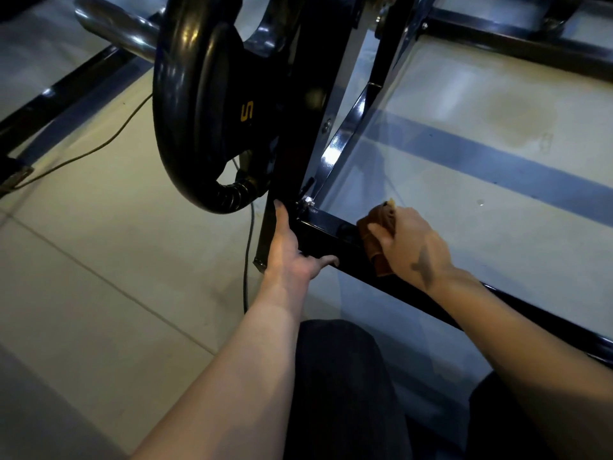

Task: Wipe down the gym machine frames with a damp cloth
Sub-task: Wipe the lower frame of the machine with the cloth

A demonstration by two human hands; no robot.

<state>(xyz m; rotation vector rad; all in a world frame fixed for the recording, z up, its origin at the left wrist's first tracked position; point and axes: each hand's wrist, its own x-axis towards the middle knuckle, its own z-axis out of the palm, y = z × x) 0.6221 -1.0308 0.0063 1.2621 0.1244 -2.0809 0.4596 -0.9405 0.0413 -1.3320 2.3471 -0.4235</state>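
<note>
The right hand (411,244), right of centre, is curled round a brown cloth (378,234) and presses it on the low black frame bar (331,235). The left hand (288,247), fingers nearly straight, braces the corner post (275,207) just beside it, thumb under the bar. Best, I judge, to keep the cloth flat, wrap it over the bar's edges and draw it along towards lower right. Counted: two hands, one cloth, one weight plate (205,104) above, two cables (247,260) on the floor (99,260).
</note>
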